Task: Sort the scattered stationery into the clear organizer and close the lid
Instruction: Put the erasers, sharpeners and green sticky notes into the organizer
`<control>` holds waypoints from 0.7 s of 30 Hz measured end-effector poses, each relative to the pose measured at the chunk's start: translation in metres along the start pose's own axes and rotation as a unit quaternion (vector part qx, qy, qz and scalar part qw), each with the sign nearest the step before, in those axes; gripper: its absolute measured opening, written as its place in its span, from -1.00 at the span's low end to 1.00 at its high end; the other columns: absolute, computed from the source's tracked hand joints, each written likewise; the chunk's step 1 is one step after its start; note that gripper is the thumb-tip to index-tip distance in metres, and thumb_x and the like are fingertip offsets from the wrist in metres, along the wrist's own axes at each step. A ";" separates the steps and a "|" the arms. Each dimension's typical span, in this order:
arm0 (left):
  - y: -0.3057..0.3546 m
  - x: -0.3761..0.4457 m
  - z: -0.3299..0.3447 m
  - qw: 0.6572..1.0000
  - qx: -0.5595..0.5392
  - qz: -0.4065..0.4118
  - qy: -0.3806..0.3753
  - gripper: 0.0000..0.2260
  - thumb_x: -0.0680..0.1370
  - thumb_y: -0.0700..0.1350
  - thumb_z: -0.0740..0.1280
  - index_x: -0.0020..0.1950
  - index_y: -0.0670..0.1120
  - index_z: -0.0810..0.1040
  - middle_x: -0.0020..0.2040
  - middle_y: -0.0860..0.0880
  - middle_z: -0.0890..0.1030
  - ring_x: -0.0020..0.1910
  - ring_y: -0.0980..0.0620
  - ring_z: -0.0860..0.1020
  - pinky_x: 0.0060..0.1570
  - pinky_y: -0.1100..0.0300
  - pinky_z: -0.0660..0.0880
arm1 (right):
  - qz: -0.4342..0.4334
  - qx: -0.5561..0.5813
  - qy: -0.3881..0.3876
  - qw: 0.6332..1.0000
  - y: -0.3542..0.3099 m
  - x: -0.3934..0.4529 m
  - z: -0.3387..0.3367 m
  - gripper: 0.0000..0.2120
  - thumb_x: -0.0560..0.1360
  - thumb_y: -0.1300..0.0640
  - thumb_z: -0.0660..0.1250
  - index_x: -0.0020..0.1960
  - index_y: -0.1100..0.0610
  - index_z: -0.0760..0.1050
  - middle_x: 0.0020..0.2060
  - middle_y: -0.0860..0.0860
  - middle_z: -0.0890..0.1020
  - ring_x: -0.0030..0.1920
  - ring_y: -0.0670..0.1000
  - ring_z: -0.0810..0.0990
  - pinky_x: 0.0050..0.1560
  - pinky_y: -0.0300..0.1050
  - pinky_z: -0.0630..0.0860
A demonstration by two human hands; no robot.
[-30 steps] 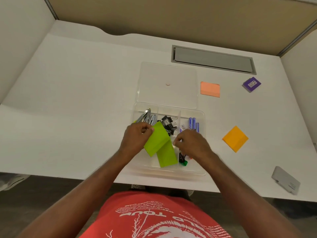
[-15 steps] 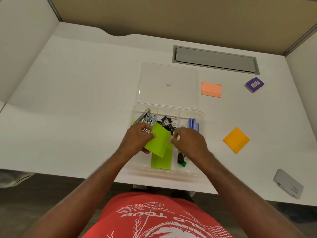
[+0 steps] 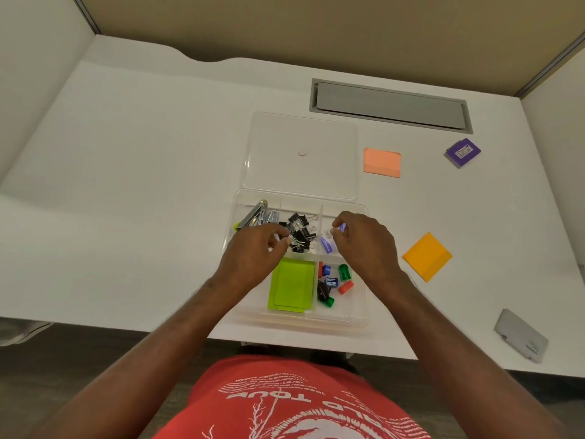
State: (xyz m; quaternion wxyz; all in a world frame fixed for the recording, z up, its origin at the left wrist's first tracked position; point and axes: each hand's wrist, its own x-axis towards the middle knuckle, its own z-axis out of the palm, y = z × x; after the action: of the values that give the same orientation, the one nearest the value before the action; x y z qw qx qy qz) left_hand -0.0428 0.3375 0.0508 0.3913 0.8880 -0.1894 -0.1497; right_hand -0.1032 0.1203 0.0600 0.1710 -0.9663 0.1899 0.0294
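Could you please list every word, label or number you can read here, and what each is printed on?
"OLD TOUR", seen upside down, partly cut off: red shirt.
Smaller shirt lines: blurred.
Label on purple box: too small.
Label on grey case: too small.

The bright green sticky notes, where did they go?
In the head view the green sticky notes lie flat in the near middle compartment of the clear organizer, just left of the little pencil sharpeners and below the black binder clips.

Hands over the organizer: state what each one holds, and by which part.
Left hand: nothing visibly held, fingers loosely curled. Right hand: fingers curled near a small blue item; a hold cannot be told.
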 end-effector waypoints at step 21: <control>0.126 0.065 0.180 0.911 0.332 0.203 -0.139 -0.29 0.61 0.20 0.19 0.62 -0.10 0.00 0.62 -0.15 0.07 0.61 -0.17 -0.05 0.54 -0.20 -0.12 | 0.024 -0.122 -0.027 0.992 0.207 0.044 -0.021 -0.36 0.60 -0.16 0.20 0.60 -0.04 0.07 0.60 0.13 0.04 0.58 0.20 0.05 0.45 0.13 0.26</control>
State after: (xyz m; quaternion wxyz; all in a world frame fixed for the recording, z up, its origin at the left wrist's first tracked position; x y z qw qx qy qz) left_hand -0.0876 0.1151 0.0213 0.0657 0.8795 -0.4565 -0.1174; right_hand -0.1403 -0.0824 0.0081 0.0564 -0.9739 0.2036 0.0827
